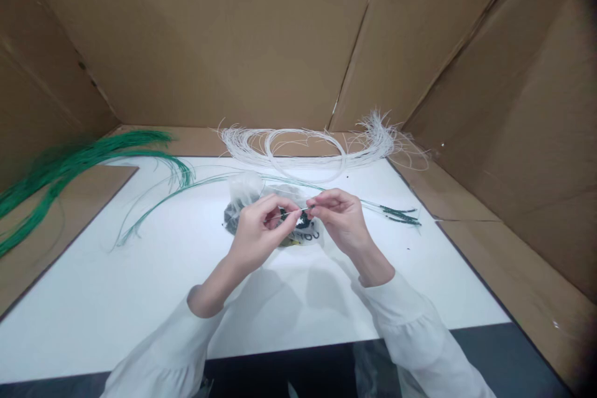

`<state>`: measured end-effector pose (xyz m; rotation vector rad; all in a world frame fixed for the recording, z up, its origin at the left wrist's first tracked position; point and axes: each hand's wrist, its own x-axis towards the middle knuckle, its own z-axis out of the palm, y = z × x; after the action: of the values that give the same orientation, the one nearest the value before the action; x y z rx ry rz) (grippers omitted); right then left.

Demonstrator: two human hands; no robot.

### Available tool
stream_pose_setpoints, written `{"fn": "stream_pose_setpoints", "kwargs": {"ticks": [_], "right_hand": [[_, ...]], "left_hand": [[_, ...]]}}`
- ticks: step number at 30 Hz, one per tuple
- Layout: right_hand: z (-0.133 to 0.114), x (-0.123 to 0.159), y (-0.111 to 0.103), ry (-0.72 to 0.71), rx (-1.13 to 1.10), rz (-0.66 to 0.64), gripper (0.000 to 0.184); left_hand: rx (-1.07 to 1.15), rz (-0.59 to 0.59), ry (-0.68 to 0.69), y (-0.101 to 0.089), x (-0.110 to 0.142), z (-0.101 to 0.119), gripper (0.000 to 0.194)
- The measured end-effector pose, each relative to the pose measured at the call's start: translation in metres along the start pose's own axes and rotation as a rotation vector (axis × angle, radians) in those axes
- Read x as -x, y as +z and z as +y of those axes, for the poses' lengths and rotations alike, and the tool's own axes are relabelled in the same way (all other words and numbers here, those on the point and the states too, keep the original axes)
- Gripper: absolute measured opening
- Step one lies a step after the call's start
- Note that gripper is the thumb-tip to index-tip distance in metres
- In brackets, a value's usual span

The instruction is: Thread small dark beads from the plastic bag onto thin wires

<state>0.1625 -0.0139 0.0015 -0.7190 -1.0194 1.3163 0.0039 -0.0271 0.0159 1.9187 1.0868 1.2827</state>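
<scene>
Over the middle of the white table, my left hand [265, 221] pinches a thin strand [303, 209] between thumb and fingertips. My right hand [341, 214] is closed in a pinch at the strand's other side, with a tiny dark piece at its fingertips, too small to make out. Just below and behind both hands lies a clear plastic bag [245, 185] with small dark pieces like beads inside; my left hand hides part of it. Several thin green strands run behind the hands, and their right ends carry dark bead-like sections [400, 216].
White strands [326, 161] lie coiled at the table's back. Bundles of green strands [88, 161] rest at the left, over a cardboard edge. Cardboard walls [224, 37] enclose the back and both sides of the white table [153, 298]. Tiny dark specks dot its right part.
</scene>
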Motion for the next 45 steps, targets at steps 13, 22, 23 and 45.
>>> {"fn": "stream_pose_setpoints", "kwargs": {"ticks": [13, 22, 23, 45], "right_hand": [[0.0003, 0.0, -0.0016, -0.004, -0.012, -0.024, 0.019], [-0.0011, 0.0014, -0.0012, -0.117, 0.166, -0.027, 0.018], [-0.0016, 0.0018, -0.0006, -0.137, 0.202, -0.024, 0.017], [0.0017, 0.0045, 0.0024, -0.166, 0.25, -0.012, 0.01]], "left_hand": [[0.0, 0.004, 0.006, -0.0006, 0.0002, -0.0016, 0.009], [-0.021, 0.0, -0.014, -0.0006, -0.0005, -0.0025, 0.009], [-0.028, 0.001, -0.022, -0.0006, -0.0007, -0.0024, 0.009], [-0.041, 0.032, -0.026, 0.0004, -0.0007, -0.0016, 0.009]]}}
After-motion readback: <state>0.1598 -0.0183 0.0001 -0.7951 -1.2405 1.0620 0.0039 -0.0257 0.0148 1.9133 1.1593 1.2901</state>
